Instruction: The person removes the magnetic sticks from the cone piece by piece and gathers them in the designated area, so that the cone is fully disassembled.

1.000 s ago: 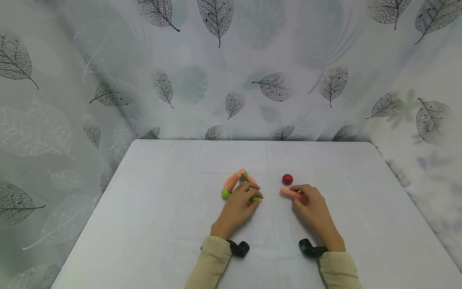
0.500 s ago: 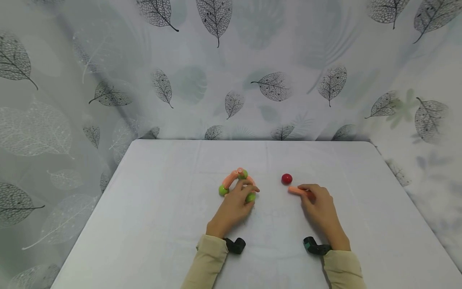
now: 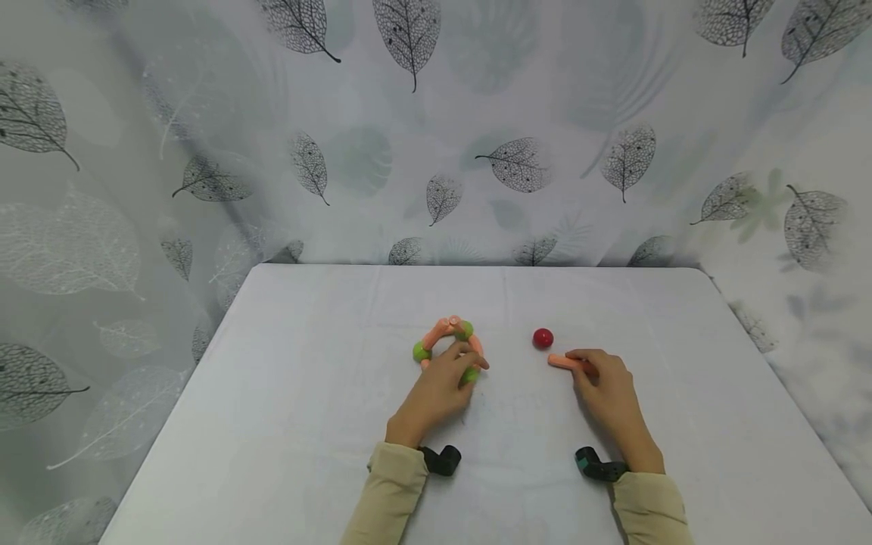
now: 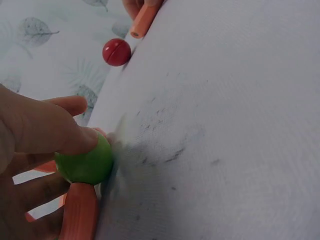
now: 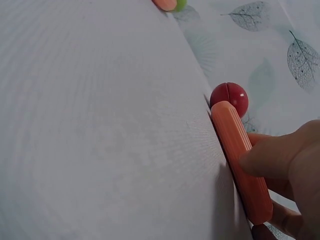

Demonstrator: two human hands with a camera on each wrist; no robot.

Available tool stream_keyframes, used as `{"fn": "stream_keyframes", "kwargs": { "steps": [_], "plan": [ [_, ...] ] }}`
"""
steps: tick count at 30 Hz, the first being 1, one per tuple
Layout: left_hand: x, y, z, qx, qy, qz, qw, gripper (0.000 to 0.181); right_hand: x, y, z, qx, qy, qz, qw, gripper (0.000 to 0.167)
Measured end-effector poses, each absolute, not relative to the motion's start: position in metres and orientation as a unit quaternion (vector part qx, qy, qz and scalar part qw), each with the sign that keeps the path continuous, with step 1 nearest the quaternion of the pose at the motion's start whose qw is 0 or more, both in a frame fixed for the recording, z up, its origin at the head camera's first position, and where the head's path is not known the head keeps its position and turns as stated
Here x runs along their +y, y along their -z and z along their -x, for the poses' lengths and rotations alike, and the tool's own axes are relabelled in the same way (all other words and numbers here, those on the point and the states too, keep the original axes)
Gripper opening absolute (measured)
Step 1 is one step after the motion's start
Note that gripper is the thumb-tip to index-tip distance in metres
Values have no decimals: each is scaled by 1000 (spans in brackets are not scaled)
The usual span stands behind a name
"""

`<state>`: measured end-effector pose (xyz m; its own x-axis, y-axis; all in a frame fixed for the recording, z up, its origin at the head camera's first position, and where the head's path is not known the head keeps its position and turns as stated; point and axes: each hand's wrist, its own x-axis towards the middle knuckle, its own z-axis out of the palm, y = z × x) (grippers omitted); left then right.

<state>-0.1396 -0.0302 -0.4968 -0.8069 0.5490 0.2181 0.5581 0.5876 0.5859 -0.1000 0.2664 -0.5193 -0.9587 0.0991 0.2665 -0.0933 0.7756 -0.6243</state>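
On the white table, ridged orange rods (image 3: 434, 334) and green balls (image 3: 421, 351) form a ring, partly covered by my left hand (image 3: 436, 387). That hand's thumb and fingers pinch a green ball (image 4: 86, 167) at the ring's near right, with an orange rod (image 4: 79, 212) joined to it. To the right, my right hand (image 3: 608, 393) pinches a loose orange rod (image 5: 242, 162) between thumb and fingers; its left end sticks out. A dark reddish piece (image 5: 262, 232) shows at the rod's lower end, too hidden to identify. Just beyond the rod's free end lies a shiny red ball (image 3: 543, 338).
A white cloth covers the table (image 3: 286, 393), whose far edge meets a leaf-printed curtain (image 3: 381, 204). Both wrists wear small black cameras, the left camera (image 3: 443, 460) and the right camera (image 3: 596, 464), close above the tabletop.
My left hand has shifted a little left, and the ring has moved and turned slightly with it. My right hand has drawn the orange rod to the right. The red ball stays put.
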Motion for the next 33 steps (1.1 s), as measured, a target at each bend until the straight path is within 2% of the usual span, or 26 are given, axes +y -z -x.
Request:
{"fn": "stream_keyframes", "kwargs": {
  "steps": [13, 17, 21, 28, 33],
  "plan": [
    [-39, 497, 141, -886, 323, 332, -18, 42, 268, 521, 98, -930, -340, 1, 138, 28],
    [-41, 497, 141, -890, 321, 321, -35, 37, 268, 519, 97, -929, -343, 2, 136, 28],
    [-39, 499, 142, -899, 298, 321, -20, 30, 267, 518, 97, -927, -349, 1, 139, 26],
    [-37, 502, 143, -918, 234, 318, 25, 36, 265, 519, 98, -922, -353, 4, 156, 23],
    [-37, 503, 144, -928, 205, 309, 37, 38, 265, 519, 99, -912, -357, -7, 202, 20]
  ]
}}
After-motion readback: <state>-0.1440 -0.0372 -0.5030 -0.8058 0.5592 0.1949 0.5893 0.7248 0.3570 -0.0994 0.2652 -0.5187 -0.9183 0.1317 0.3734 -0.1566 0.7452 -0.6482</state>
